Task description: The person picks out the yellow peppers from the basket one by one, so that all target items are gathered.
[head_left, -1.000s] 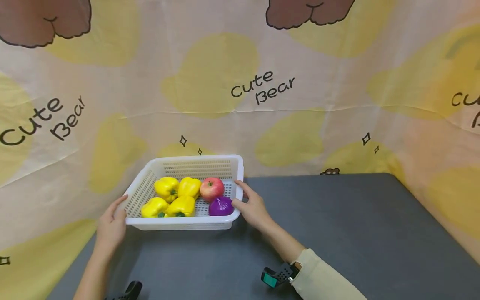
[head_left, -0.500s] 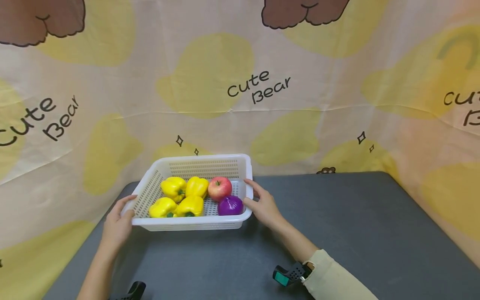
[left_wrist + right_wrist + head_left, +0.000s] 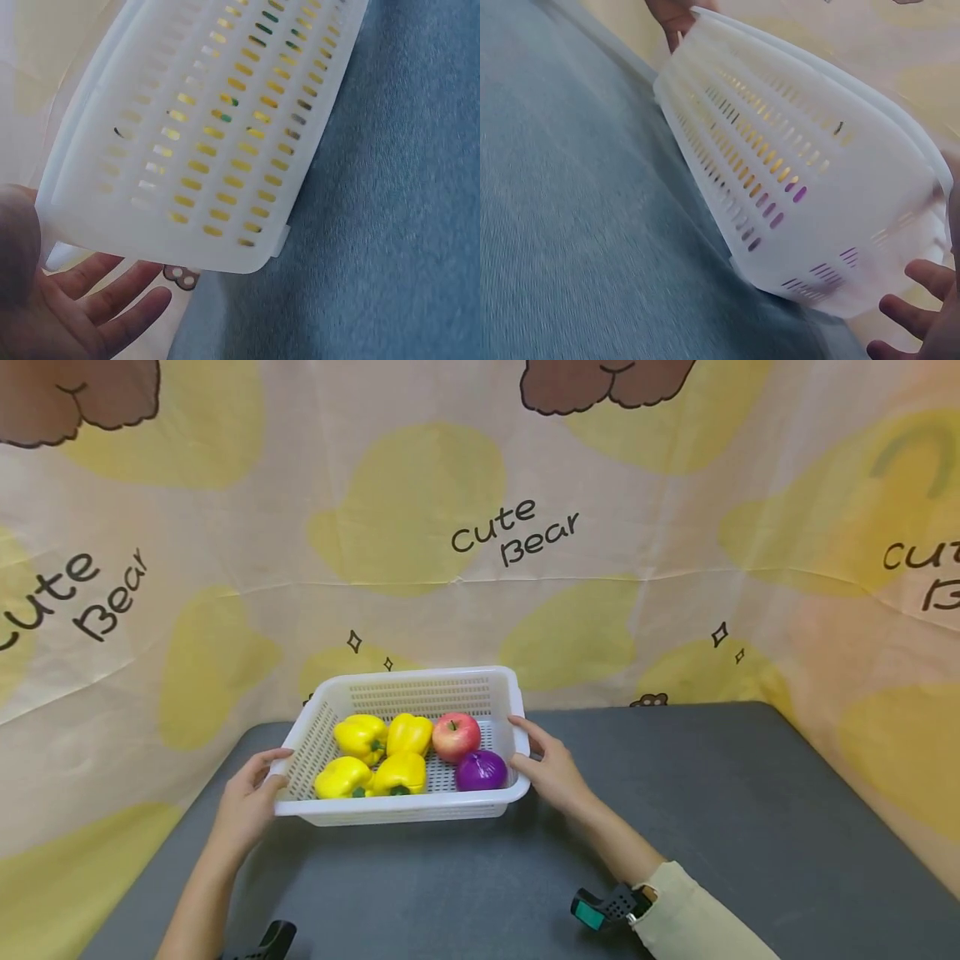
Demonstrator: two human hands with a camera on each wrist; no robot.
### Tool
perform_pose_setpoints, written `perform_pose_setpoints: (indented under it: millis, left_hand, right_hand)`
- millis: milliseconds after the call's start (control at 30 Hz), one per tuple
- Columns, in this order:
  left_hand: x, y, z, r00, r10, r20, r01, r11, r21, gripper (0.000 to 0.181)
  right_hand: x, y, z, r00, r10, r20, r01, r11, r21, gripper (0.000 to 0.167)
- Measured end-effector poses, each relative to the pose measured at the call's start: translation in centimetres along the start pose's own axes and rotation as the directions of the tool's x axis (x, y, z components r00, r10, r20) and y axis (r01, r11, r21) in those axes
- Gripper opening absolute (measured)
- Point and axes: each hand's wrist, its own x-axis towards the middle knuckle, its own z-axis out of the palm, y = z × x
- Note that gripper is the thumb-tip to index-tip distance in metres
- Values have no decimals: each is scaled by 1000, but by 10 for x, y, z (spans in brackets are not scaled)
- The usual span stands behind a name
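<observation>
A white slotted plastic basket [image 3: 405, 807] is held between my two hands, tilted in the head view so its inside shows. Several yellow bell peppers [image 3: 362, 737] lie in its left and middle part. To their right sit a red apple [image 3: 456, 737] and, in front of it, a purple onion [image 3: 482, 771]. My left hand [image 3: 249, 803] grips the left end by the rim, thumb on top and fingers below. At the right end, my right hand [image 3: 553, 774] pinches the rim. Whether the basket's underside touches the table cannot be told.
A dark grey table [image 3: 712, 827] spreads under the basket and far to the right. Behind it hangs a yellow and cream cloth [image 3: 420, 510] with bear prints. A black wrist device [image 3: 611, 906] sits on the right forearm; part of another [image 3: 273, 941] shows at the left.
Both hands have carried the basket steadily to the right along the table, with the peppers, apple and onion inside. The head view has turned slightly to the right.
</observation>
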Motion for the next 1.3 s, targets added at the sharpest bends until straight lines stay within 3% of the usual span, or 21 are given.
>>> perform_pose_setpoints:
  millis: [367, 967, 1300]
  left_hand:
    - [1, 21, 16, 987, 8, 160, -4, 1000, -28, 45]
    - [4, 61, 71, 958, 104, 267, -55, 981, -185, 45]
    - [8, 90, 112, 951, 142, 274, -83, 973, -215, 44]
  right_hand:
    - [-6, 10, -37, 999, 11, 35, -12, 1000, 18, 65]
    - [-21, 35, -114, 998, 53, 32, -53, 999, -1, 64]
    - [-25, 45, -167, 996, 63, 67, -63, 998, -13, 66]
